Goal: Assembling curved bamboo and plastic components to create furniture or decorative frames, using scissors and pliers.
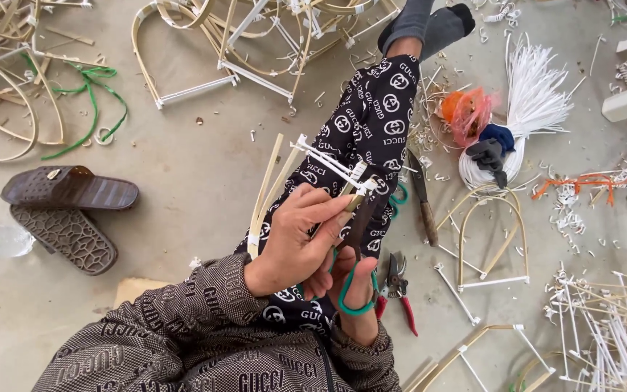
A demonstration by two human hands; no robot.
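Scissors [357,279] with green handles are sitting in the right hand [353,301], fingers curled through the loops and gripping them, the dark blades pointing up toward a bent bamboo frame [306,170] bound with white strips. That frame is hovering over the person's patterned trouser leg [371,120], near the middle of the concrete floor [190,181]. The left hand [299,243] is clenching around the frame's lower end, thumb and fingers pinching it just where the blades are meeting it. Just beside the right hand, red-handled pliers [399,287] are lying on the floor, and a knife [422,199] is lying a little farther up. A bundle of white strips [535,105] is resting toward the right edge of the floor, with more finished frames [491,243] near it. Brown sandals [67,210] are lying well apart at the left edge
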